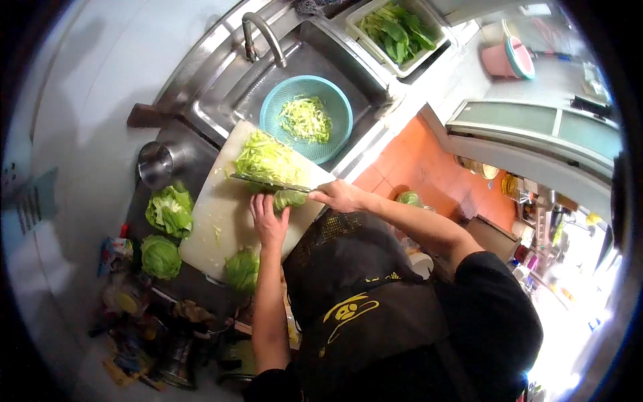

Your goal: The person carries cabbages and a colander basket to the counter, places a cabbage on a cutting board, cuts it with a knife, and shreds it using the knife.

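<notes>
Steel sink (pixel 335 60), greens (pixel 264 157) on board (pixel 204 214)

Lights lettuce (pixel 264 159) and board (pixel 204 231) brightly, glinting along the rim of the sink (pixel 348 51). Throws grey shadows on the wall (pixel 94 100). Burns out white beyond the right edge of the floor (pixel 422 161); dims and blurs toward the left end of the bench (pixel 198 155). Bows straight lines, blackening at every corner.

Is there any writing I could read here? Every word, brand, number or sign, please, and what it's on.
No text can be read.
Black apron: yellow drawing with small marks, too blurred to read.
Sheet on the wall: dark marks, unreadable.
Small packet: colored print, too small to read.
Knife and cutting board: no lettering visible.
</notes>
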Action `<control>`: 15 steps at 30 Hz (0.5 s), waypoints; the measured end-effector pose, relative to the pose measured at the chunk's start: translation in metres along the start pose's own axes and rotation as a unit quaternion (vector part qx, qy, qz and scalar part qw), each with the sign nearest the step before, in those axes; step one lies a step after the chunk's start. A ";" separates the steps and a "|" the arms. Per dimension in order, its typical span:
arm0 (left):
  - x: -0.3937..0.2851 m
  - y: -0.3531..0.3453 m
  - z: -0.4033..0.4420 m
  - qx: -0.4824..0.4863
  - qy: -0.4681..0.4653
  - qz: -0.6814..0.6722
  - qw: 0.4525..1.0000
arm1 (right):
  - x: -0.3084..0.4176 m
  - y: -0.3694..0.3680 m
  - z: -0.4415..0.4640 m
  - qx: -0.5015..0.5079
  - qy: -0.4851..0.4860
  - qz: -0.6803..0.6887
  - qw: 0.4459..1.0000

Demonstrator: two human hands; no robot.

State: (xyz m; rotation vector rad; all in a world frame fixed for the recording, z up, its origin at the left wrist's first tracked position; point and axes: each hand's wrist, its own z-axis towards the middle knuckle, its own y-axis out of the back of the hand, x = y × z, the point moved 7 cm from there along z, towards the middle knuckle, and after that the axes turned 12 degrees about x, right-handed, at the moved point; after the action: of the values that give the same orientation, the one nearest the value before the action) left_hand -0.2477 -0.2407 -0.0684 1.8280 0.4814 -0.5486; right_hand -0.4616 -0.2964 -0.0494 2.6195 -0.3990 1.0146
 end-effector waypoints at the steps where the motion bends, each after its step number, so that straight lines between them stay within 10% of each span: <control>1: 0.006 -0.007 -0.003 0.037 0.045 0.003 0.998 | 0.010 0.007 -0.018 0.007 -0.017 0.000 1.000; 15: 0.006 -0.008 -0.001 0.045 0.029 -0.015 0.998 | 0.002 0.002 0.007 0.051 -0.034 -0.042 0.997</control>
State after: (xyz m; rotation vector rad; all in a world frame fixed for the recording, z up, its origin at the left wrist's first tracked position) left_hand -0.2474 -0.2369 -0.0773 1.9297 0.5310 -0.5471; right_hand -0.4569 -0.3009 -0.0530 2.7417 -0.2551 0.9453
